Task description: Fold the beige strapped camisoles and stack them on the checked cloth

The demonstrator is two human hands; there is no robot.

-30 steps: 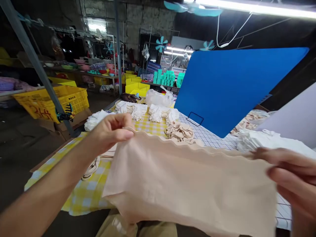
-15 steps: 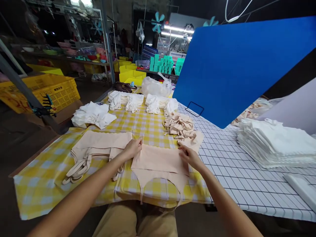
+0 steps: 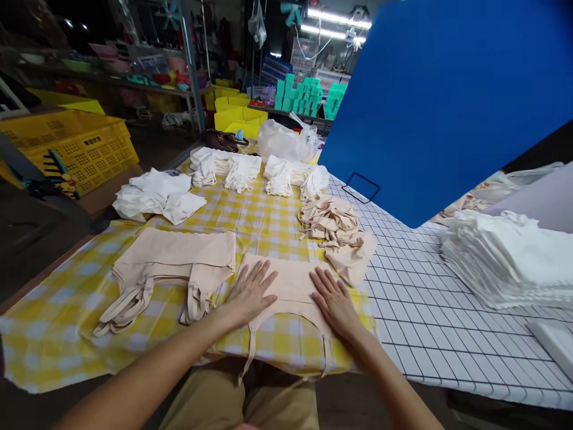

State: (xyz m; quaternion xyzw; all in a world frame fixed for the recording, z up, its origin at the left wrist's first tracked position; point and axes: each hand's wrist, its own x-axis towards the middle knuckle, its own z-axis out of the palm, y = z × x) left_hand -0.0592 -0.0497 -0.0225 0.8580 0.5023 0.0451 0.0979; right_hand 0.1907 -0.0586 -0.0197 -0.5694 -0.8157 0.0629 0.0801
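- Beige garment (image 3: 290, 280) lies flat at the near edge of the worktop (image 3: 447, 322), on the yellow checked cloth (image 3: 250, 227), its thin straps (image 3: 250, 352) hanging over the near edge toward the person's lap.
- Left hand (image 3: 248, 292) rests palm down on the garment's left part, fingers (image 3: 262, 276) spread wide and flat, gripping nothing.
- Right hand (image 3: 333, 298) lies the same way on its right part, fingers splayed, pressing rather than holding.
- Judging by how it drapes, the fabric is thin, soft and light, with no stiffness; it would likely slide or wrinkle under a push, so flat palms suit smoothing it.
- To lift it, the scalloped far hem looks the best place to pinch, at both corners; the straps look too thin to carry it neatly.
- Just to the left sits a stack of beige pieces (image 3: 174, 263) laid out alike, touching or nearly touching the garment.
- Farther right, a loose beige heap (image 3: 333, 230); white bundles (image 3: 242, 170) lie at the far side, a white pile (image 3: 505, 263) at right.
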